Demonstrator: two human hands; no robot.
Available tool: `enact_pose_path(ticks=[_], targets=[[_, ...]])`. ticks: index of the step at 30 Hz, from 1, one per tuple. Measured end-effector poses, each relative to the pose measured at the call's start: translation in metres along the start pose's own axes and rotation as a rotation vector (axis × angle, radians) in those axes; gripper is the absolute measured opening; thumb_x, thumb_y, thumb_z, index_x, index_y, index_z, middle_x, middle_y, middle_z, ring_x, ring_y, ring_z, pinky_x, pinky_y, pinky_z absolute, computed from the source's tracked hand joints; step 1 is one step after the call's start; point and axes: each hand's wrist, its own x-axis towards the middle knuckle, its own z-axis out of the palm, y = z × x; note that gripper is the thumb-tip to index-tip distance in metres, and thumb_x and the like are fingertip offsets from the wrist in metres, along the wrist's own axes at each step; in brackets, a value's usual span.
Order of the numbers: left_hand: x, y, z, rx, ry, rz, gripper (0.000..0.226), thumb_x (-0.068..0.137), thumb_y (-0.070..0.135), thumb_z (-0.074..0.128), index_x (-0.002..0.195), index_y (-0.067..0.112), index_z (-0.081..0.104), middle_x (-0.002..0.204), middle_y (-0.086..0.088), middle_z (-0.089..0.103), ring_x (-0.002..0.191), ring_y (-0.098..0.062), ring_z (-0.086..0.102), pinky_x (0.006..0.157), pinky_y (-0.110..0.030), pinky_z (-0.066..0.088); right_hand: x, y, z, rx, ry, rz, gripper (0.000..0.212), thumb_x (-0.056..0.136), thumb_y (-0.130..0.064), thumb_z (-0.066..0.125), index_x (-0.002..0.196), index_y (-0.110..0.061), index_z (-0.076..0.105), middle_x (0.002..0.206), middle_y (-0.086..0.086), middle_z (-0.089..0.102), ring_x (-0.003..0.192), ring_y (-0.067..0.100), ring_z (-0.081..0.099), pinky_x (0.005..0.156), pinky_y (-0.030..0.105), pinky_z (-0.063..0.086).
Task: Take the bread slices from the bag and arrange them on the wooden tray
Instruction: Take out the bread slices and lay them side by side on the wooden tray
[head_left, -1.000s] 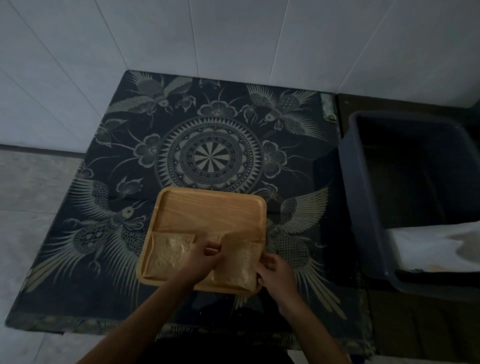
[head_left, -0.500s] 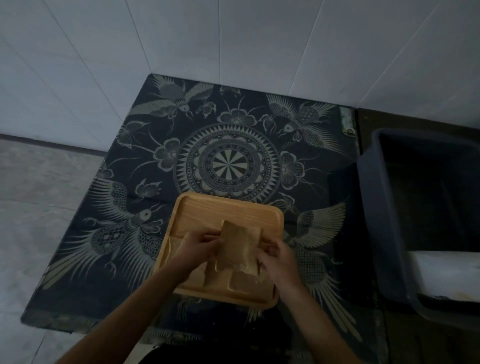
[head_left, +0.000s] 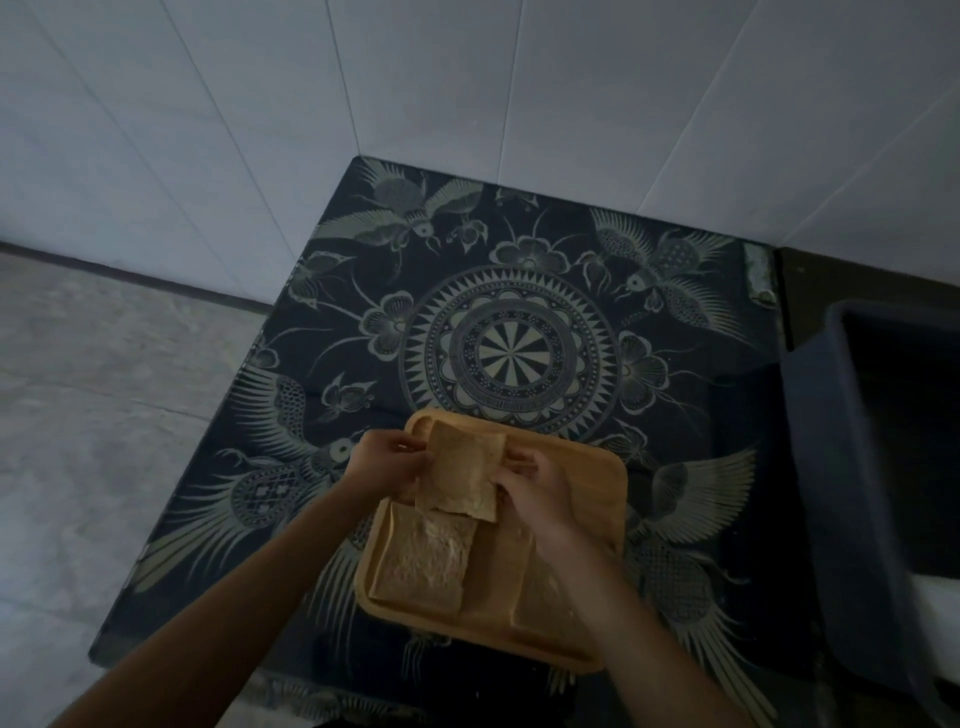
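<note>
we got both hands pinching bread slice (head_left: 460, 475); left hand (head_left: 387, 462) on left edge, right hand (head_left: 535, 486) on right edge; slice held over wooden tray (head_left: 576, 478) far-left part, long axis near-far; two slices already lying near side

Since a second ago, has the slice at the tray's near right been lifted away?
Yes. Both hands hold that bread slice over the wooden tray, toward its far-left corner.

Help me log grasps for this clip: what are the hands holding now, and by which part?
Both hands hold one bread slice above the wooden tray, left hand on its left edge, right hand on its right edge.
</note>
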Motion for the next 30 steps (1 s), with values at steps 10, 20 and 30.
enact_pose_path(ticks=[10, 20, 30], targets=[[0.021, -0.009, -0.007, 0.146, 0.019, 0.061, 0.018, 0.081, 0.02, 0.081, 0.098, 0.015, 0.081, 0.089, -0.001, 0.079, 0.085, -0.018, 0.074, 0.082, -0.039, 0.063, 0.021, 0.012, 0.02, 0.009, 0.014, 0.067, 0.024, 0.089, -0.018, 0.08, 0.109, -0.017, 0.066, 0.102, 0.002, 0.072, 0.09, 0.014, 0.072, 0.078, 0.032, 0.064], [0.02, -0.005, -0.005, 0.293, 0.103, 0.191, 0.015, 0.08, 0.01, 0.075, 0.089, 0.017, 0.084, 0.084, 0.001, 0.081, 0.076, -0.013, 0.075, 0.075, -0.034, 0.065, 0.024, 0.023, 0.026, -0.128, 0.041, -0.016, 0.02, 0.091, -0.02, 0.078, 0.1, -0.026, 0.062, 0.102, 0.0, 0.071, 0.093, 0.017, 0.072, 0.086, 0.044, 0.064], [0.016, -0.005, -0.006, 0.297, 0.14, 0.204, 0.014, 0.082, 0.009, 0.075, 0.092, 0.015, 0.084, 0.081, -0.001, 0.08, 0.073, -0.014, 0.075, 0.064, -0.022, 0.06, 0.02, 0.021, 0.033, -0.153, 0.038, -0.039, 0.029, 0.093, -0.018, 0.076, 0.118, -0.014, 0.062, 0.103, 0.0, 0.071, 0.097, 0.02, 0.072, 0.089, 0.047, 0.062]])
